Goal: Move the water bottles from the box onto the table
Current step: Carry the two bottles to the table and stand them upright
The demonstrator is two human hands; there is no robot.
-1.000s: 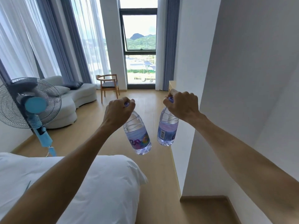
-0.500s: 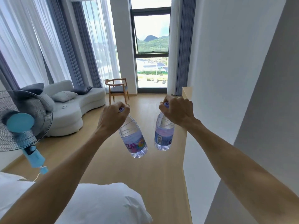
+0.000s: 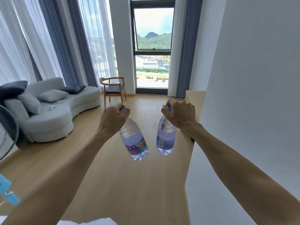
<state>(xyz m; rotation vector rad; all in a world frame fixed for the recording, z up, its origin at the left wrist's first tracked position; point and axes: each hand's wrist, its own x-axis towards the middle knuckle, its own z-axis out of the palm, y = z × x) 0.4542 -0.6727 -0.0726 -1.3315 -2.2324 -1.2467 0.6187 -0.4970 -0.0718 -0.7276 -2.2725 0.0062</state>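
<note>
A white wall (image 3: 253,78) rises just to the right of the right hand, while a pale wooden floor (image 3: 133,184) spreads beneath both outstretched forearms. Far beyond the hands, a tall window (image 3: 152,46) frames green hills between blue-grey curtains (image 3: 185,54). Well to the left of the left hand sits a curved light-grey sofa (image 3: 53,117) with cushions, and a wooden armchair (image 3: 114,89) stands beyond that hand, near the window. A light wooden surface (image 3: 194,101), possibly a tabletop though only its edge shows, lies just past the right hand against the wall. Part of a standing fan (image 3: 7,135) shows at the frame's far left. The left hand (image 3: 113,121) is curled tight around the neck of the left water bottle (image 3: 134,142), which hangs tilted below it, purple cap peeking out at the knuckles. The right hand (image 3: 180,116) grips the right water bottle (image 3: 165,140) the same way by its cap and neck; that bottle hangs nearly upright, near the other but apart
</note>
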